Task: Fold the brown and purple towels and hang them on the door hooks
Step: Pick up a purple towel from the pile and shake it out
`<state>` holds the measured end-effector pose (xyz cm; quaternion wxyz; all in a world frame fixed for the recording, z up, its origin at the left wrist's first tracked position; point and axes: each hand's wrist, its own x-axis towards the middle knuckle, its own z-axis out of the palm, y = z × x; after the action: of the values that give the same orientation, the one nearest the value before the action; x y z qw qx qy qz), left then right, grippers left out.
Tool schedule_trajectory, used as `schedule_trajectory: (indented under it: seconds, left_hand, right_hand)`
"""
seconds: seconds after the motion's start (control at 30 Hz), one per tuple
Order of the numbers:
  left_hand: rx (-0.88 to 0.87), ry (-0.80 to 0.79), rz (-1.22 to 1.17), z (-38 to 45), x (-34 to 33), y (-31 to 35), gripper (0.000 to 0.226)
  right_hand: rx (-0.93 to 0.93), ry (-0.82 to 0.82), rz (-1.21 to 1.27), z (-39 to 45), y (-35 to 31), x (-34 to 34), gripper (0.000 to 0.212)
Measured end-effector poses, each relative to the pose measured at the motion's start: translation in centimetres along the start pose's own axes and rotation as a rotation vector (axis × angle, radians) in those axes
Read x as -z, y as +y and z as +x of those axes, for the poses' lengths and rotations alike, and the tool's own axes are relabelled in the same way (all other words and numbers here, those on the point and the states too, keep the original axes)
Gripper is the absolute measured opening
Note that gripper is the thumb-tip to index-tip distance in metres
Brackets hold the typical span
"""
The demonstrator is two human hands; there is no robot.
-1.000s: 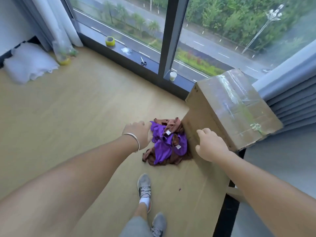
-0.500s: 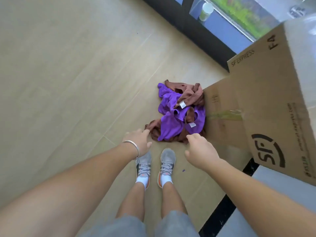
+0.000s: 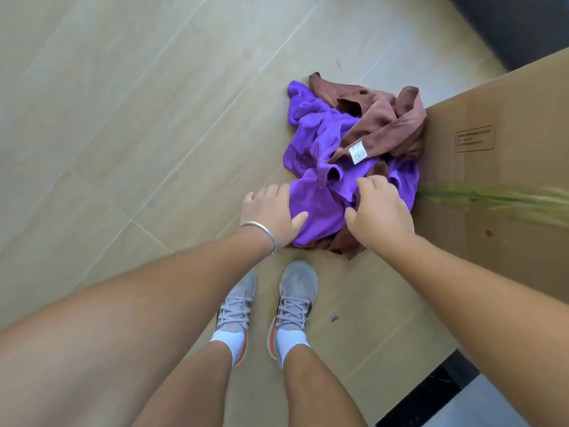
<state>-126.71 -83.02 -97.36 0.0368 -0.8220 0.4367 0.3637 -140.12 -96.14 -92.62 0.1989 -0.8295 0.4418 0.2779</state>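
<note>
A crumpled purple towel (image 3: 320, 143) and a brown towel (image 3: 381, 118) lie tangled in one heap on the wooden floor, against the side of a cardboard box. A white label (image 3: 357, 153) shows on the brown one. My left hand (image 3: 271, 214), with a silver bracelet at the wrist, rests on the heap's near left edge, thumb on purple cloth. My right hand (image 3: 377, 211) is on the heap's near right part with fingers curled down into the cloth. The fingertips are hidden, so a grip cannot be confirmed. No door hooks are in view.
A large cardboard box (image 3: 498, 167) with a strip of tape stands right of the heap. My two grey shoes (image 3: 268, 300) are planted just in front of it. A dark window frame (image 3: 517, 23) crosses the top right. Bare floor (image 3: 123, 118) spreads to the left.
My head has tilted down and closer, so the window has left the view. Both hands moved forward from short of the heap onto the towels.
</note>
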Motion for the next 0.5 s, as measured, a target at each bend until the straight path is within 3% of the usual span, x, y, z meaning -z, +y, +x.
schedule_trajectory:
  seconds: [0.23,0.37,0.5]
  left_hand:
    - [-0.020,0.141,-0.031,9.9,-4.5,3.6,0.092]
    - [0.032,0.114,-0.058,12.7,-5.7,3.4,0.073]
    - [-0.081,0.144,-0.049,11.5,-3.5,2.2,0.044]
  right_hand:
    - [0.065,0.105,-0.017,8.0,1.5,-5.4,0.049]
    - [0.069,0.209,-0.029,10.0,1.5,-8.0,0.049]
    - [0.042,0.280,-0.030,9.8,0.6,-7.8,0.038]
